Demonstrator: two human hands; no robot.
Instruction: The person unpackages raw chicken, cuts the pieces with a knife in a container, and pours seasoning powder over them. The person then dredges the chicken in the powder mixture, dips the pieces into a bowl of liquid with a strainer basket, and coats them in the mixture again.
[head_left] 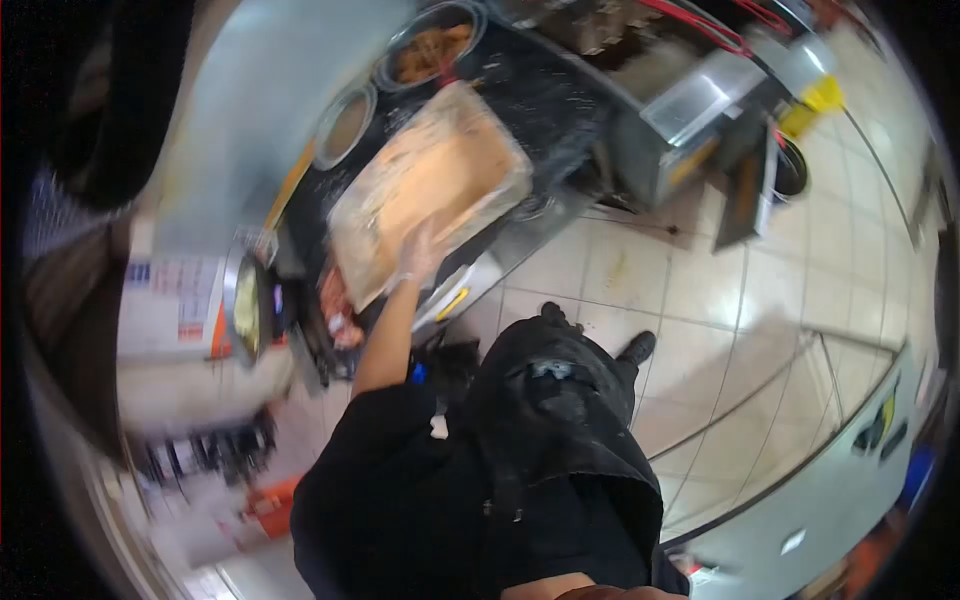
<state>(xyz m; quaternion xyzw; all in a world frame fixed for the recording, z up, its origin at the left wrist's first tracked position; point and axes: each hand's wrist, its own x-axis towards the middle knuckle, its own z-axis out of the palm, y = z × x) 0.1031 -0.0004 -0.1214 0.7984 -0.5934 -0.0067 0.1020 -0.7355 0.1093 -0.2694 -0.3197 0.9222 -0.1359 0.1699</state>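
My left hand, in what looks like a thin clear glove, is over the near side of a large pale tray. Pale orange powder, like seasoned flour, fills the tray. Motion blurs the fingers, but they look stretched out, with nothing visible in them; whether they touch the powder is unclear. Reddish pieces that look like raw meat lie beside the tray's near left corner. Bare skin shows at the bottom edge, but my right hand itself is not in view.
A round tub of orange-brown pieces and a smaller round container stand behind the tray. Metal kitchen equipment with red handles is at upper right. A bowl with pale green contents is at left. Tiled floor lies right of the counter.
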